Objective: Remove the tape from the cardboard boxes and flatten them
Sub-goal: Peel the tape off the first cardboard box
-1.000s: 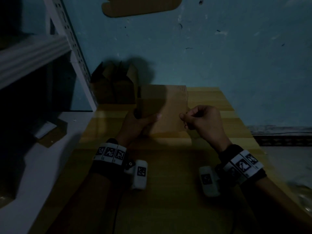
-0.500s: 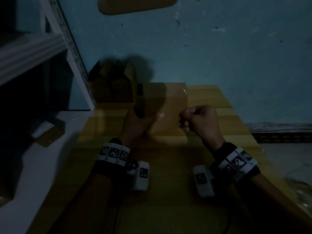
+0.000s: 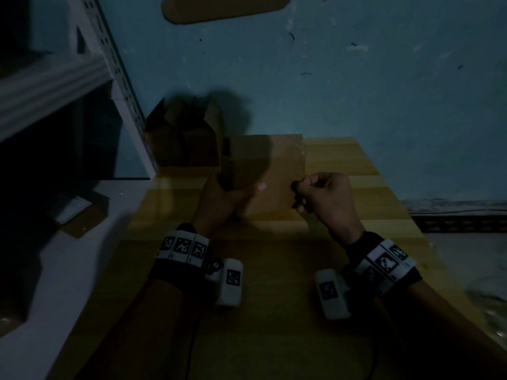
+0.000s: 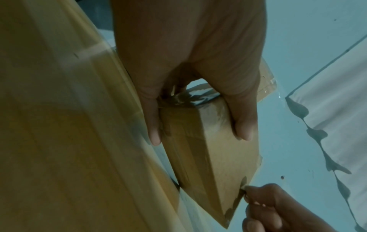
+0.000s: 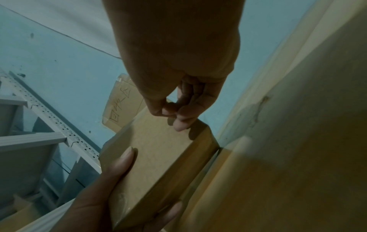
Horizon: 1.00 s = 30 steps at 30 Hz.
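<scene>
A small brown cardboard box (image 3: pixel 277 165) stands on edge on the wooden table (image 3: pixel 274 325). My left hand (image 3: pixel 241 189) grips its left end, with the thumb on the near face and the fingers behind. The left wrist view shows that hand (image 4: pixel 198 136) round the box (image 4: pixel 218 157), beside crumpled clear tape (image 4: pixel 190 97). My right hand (image 3: pixel 297 186) pinches clear tape at the box's right edge, thumb against forefinger. In the right wrist view the pinch (image 5: pixel 168 113) sits just over the box (image 5: pixel 155 157). More clear tape (image 3: pixel 302 154) glints along that edge.
A second cardboard box (image 3: pixel 186 138) with raised flaps stands at the table's back left, beside a white perforated shelf rack (image 3: pixel 118 86). A flat cardboard piece (image 3: pixel 225 6) is on the blue wall. A small packet (image 3: pixel 79 215) lies on the white ledge to the left.
My right hand's fingers have curled tighter at the box's right edge. The box sits slightly higher in my left hand. Little else has moved.
</scene>
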{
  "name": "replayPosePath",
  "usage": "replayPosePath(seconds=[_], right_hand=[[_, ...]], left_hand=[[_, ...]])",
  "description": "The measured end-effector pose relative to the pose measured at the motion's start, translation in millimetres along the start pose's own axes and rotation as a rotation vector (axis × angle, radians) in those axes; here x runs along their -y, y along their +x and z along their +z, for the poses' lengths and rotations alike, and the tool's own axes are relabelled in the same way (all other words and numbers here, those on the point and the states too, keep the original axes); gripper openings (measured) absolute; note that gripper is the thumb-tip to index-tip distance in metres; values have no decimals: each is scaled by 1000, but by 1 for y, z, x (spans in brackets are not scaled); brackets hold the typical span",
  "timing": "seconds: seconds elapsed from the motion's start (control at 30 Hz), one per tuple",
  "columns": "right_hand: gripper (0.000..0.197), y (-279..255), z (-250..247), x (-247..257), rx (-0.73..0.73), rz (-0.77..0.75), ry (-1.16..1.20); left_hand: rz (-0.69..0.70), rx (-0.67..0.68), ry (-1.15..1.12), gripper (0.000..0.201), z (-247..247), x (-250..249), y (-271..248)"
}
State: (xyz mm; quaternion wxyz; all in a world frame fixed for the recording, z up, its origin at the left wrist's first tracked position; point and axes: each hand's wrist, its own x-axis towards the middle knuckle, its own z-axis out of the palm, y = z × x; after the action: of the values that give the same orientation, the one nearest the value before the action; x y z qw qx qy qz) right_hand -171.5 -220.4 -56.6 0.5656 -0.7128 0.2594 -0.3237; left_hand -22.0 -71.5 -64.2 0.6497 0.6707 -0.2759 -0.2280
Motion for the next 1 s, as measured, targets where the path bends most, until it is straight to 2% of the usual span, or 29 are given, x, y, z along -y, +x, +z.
replayPosePath(seconds=[0.1,0.2,0.47,0.67,0.73,0.83,1.0], right_hand=[[24,0,0,-1,12,32,23],[24,-2,-1,0,24,47,29],[37,-5,-2,3,33,98,43],[28,-4,-6,6,100,153,96],[25,-5,-8,8,110,156,113],[24,-2,-10,7,94,171,144],[42,-2,-9,5,111,55,-66]], left_hand=[[-39,0,-21,80,-1,-4,-2],[-80,14,-27,67,-4,-5,-3],[-210,16,-59,42,-11,-5,-1],[-239,42,-114,28,-13,-4,0],[-238,43,-124,34,-13,-4,0],[-248,46,-122,72,-13,-3,0],[-247,55,-130,61,-12,-6,-2]])
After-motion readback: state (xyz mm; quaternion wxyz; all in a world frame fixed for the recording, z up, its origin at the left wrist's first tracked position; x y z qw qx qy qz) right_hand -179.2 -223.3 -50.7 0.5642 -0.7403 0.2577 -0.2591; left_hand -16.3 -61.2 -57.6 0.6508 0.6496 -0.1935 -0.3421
